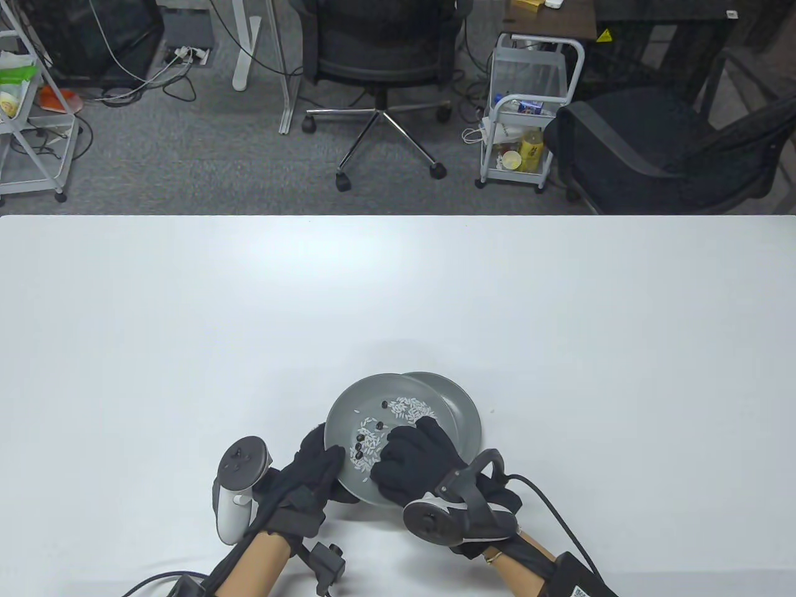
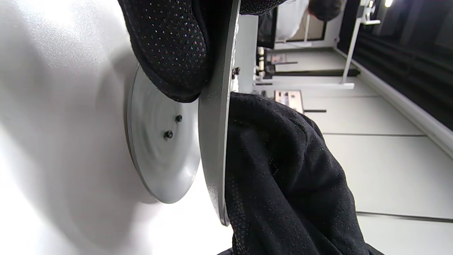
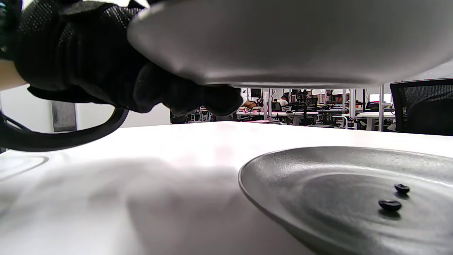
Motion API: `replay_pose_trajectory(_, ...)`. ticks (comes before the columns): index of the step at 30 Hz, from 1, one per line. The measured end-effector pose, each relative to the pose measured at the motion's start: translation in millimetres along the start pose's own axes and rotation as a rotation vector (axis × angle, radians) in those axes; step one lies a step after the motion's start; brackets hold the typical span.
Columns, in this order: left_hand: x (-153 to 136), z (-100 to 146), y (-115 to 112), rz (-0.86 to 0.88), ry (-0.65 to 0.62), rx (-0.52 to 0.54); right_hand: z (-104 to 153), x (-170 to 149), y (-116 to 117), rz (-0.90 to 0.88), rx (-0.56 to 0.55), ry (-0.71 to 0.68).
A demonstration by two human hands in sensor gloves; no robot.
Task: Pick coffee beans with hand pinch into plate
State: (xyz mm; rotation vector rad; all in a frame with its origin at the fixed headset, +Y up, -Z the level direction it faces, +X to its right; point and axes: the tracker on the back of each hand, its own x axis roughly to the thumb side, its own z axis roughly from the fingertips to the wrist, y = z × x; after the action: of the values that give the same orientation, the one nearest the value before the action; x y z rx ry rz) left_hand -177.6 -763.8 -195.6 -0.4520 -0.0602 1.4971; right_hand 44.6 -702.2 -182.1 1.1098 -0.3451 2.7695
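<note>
My left hand (image 1: 320, 463) grips the near-left rim of a grey plate (image 1: 360, 398) and holds it above the table. Its fingers (image 3: 106, 71) are under the plate (image 3: 283, 42). That plate carries white rice (image 1: 410, 408) and a few dark coffee beans (image 1: 379, 425). My right hand (image 1: 398, 435) reaches down into the rice from the near right; its fingertips are hidden. A second grey plate (image 1: 460, 410) lies on the table, partly under the held one. Two coffee beans (image 3: 389, 204) lie in it (image 3: 318, 177), also seen in the left wrist view (image 2: 168, 134).
The white table (image 1: 398, 298) stretches far beyond the plates on all sides. A few stray rice grains (image 1: 492, 410) lie on it to the right of the plates. Office chairs and a cart stand past the far edge.
</note>
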Motion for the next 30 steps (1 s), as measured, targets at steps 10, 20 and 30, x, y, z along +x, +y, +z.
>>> replay_pose_trajectory(10, -5, -1, 3, 0.035, 0.022, 0.008, 11, -54, -30, 0.054, -0.184, 0.262)
replay_pose_trajectory(20, -6, -1, 4, 0.054, 0.032, 0.015, 16, -104, 33, 0.11, 0.261, 0.467)
replay_pose_trajectory(30, -6, -1, 4, 0.046, 0.024, 0.009, 16, -105, 32, 0.119, 0.277, 0.48)
